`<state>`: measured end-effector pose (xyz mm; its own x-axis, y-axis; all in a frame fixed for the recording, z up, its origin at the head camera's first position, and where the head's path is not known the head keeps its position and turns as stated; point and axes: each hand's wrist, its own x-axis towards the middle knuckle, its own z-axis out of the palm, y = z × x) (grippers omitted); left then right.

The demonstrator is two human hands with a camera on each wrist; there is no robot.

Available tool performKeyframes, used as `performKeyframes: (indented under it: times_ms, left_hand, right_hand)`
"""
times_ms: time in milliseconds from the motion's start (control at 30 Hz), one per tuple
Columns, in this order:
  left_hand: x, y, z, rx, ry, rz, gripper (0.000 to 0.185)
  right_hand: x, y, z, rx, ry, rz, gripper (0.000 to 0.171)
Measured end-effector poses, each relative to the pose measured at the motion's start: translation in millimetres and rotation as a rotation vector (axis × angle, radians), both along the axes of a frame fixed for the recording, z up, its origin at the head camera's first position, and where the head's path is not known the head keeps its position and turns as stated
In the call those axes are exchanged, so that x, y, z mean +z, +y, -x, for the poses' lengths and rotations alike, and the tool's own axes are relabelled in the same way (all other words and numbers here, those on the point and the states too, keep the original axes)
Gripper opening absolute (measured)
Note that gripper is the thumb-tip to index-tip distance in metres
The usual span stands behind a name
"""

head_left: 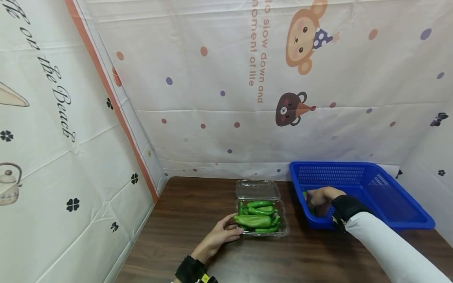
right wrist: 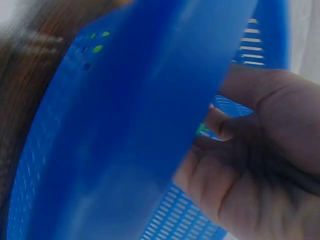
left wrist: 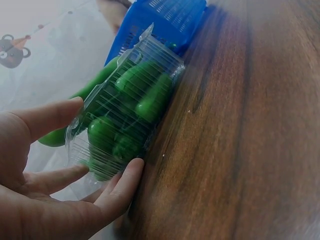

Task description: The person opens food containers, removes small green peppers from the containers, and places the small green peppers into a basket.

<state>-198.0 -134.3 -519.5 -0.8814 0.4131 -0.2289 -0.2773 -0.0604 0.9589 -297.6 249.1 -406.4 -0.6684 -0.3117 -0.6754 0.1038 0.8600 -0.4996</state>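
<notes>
A clear plastic clamshell box (head_left: pixel 284 228) stands on the table with its lid (head_left: pixel 258 190) laid back. Several green peppers (head_left: pixel 253 221) fill it, one large one on top. My left hand (head_left: pixel 221 236) touches the box's left side with spread fingers, one fingertip at the rim and another low by the table in the left wrist view. My right hand (head_left: pixel 323 198) reaches down inside the left end of a blue plastic basket (head_left: pixel 400 196). Green (right wrist: pixel 202 129) shows between its fingers; the basket wall hides the fingertips, so I cannot tell whether they grip a pepper.
The basket stands right of the box on a dark wooden table (head_left: pixel 187 208). Printed white cloth (head_left: pixel 198 86) hangs behind and at the sides. More green shows through the holes of the basket wall (right wrist: pixel 97 49).
</notes>
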Motion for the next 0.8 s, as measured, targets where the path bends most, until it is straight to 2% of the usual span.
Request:
performKeyframes:
  times_ms: [100, 267, 400, 567, 700, 800]
  left_hand:
    - [-0.4, 1, -0.2, 0.005, -0.002, -0.001, 0.08]
    - [0.6, 0, -0.8, -0.003, -0.002, 0.002, 0.08]
    - [0.2, -1, -0.9, -0.011, 0.0, 0.003, 0.08]
    - [-1.0, -1, -0.1, -0.004, -0.001, 0.006, 0.08]
    - [-1.2, 0, 0.5, -0.002, 0.0, 0.006, 0.08]
    - [-1.7, 0, 1.1, -0.007, 0.01, 0.006, 0.08]
  right_hand:
    - [-1.2, 2, 0.3, -0.011, -0.011, 0.019, 0.029]
    - [2.9, 3, 0.0, -0.001, 0.038, -0.012, 0.034]
    - [13.8, 3, -1.8, 0.028, 0.108, -0.057, 0.045]
    - [31.1, 0, -5.2, 0.045, 0.184, -0.085, 0.049]
    - [38.0, -3, -5.5, -0.008, 0.264, -0.102, 0.053]
    - [42.2, -4, -5.7, -0.033, 0.365, -0.116, 0.057]
